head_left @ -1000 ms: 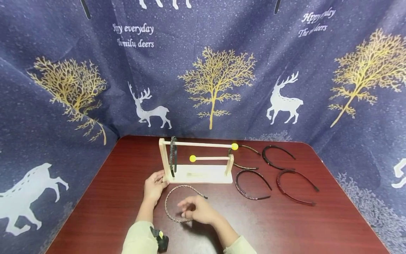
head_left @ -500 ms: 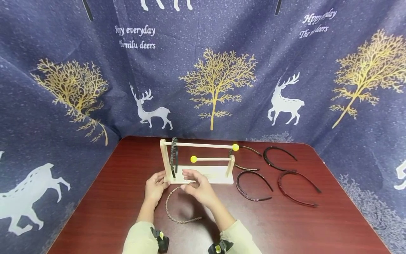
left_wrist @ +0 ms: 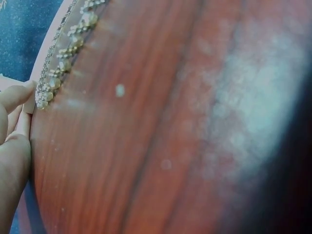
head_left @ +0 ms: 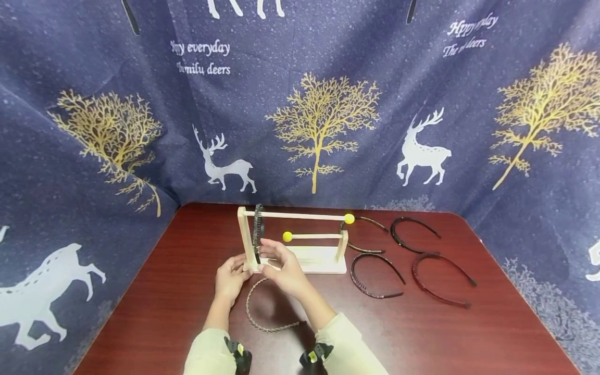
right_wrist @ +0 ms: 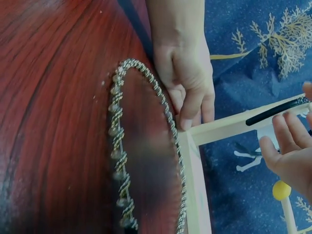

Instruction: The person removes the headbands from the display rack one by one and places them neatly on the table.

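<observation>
My left hand (head_left: 229,278) grips the lower left corner of the wooden headband stand (head_left: 323,259), thumb and fingers pinching the corner in the right wrist view. A dark headband (head_left: 257,229) hangs on the stand's upper bar, close to its left post. My right hand (head_left: 283,268) is beside the hanging headband's lower end, fingers loosely bent; in the right wrist view the fingertips (right_wrist: 282,129) lie right by the black tip, and whether they touch it is unclear. A beaded headband (head_left: 255,319) lies on the table in front of the stand, partly beneath my right hand.
Several more headbands lie on the right of the red-brown table (head_left: 422,338), among them a dark red one (head_left: 424,286) and a patterned one (head_left: 361,284). Yellow balls cap the stand's upper bar (head_left: 304,215) and lower bar (head_left: 316,236). A deer-print cloth (head_left: 281,156) hangs behind.
My right hand has moved from above the beaded headband, away from me and to the left, to the hanging dark headband. My left hand stays on the stand's corner.
</observation>
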A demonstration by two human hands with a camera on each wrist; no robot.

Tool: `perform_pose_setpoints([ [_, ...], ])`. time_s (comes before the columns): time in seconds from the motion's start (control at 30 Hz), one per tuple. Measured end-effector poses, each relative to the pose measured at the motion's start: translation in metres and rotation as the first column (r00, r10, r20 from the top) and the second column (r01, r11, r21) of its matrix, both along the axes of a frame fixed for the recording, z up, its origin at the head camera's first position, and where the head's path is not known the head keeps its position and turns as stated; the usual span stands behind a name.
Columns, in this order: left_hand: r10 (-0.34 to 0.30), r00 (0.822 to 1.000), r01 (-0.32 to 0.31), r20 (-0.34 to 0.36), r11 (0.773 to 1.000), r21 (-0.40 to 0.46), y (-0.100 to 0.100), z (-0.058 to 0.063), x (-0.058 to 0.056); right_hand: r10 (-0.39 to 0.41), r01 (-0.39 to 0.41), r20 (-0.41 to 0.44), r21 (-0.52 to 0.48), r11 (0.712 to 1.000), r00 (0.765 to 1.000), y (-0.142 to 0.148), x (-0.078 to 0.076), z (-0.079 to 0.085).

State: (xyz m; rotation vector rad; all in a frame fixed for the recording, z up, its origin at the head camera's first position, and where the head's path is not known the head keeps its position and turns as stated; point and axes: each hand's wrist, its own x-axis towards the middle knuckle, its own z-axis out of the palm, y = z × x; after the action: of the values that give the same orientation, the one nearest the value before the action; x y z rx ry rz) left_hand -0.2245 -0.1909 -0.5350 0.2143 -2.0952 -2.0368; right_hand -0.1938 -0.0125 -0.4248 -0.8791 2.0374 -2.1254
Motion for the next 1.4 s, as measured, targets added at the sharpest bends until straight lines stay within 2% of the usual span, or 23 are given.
perform_pose_setpoints([
  [0.33, 0.011, 1.000, -0.011, 0.010, 1.000, 0.003, 0.001, 0.002, 0.001, -0.137, 0.141, -0.067, 0.063, 0.988, 0.988, -0.004, -0.005, 0.007],
  [0.57, 0.002, 1.000, -0.002, -0.004, 1.000, -0.002, 0.000, 0.004, 0.001, -0.193, 0.202, -0.132, 0.058, 0.978, 0.972, 0.000, -0.007, 0.024],
  [0.7, 0.003, 1.000, -0.003, -0.007, 1.000, -0.005, 0.000, 0.003, 0.000, -0.196, 0.206, -0.161, 0.044, 0.978, 0.967, 0.004, -0.009, 0.031],
  [0.87, 0.010, 1.000, -0.010, 0.003, 1.000, -0.017, 0.000, 0.001, -0.001, -0.193, 0.201, -0.169, 0.030, 0.979, 0.966, 0.010, -0.009, 0.028],
  [1.1, 0.015, 1.000, -0.014, 0.008, 0.999, -0.031, 0.001, -0.002, 0.000, -0.260, 0.267, -0.233, -0.002, 0.964, 0.937, 0.030, -0.012, 0.026],
  [1.4, 0.019, 1.000, -0.019, -0.002, 1.000, -0.024, 0.001, -0.001, 0.000, -0.352, 0.347, -0.239, -0.065, 0.936, 0.905, 0.056, -0.019, 0.029],
])
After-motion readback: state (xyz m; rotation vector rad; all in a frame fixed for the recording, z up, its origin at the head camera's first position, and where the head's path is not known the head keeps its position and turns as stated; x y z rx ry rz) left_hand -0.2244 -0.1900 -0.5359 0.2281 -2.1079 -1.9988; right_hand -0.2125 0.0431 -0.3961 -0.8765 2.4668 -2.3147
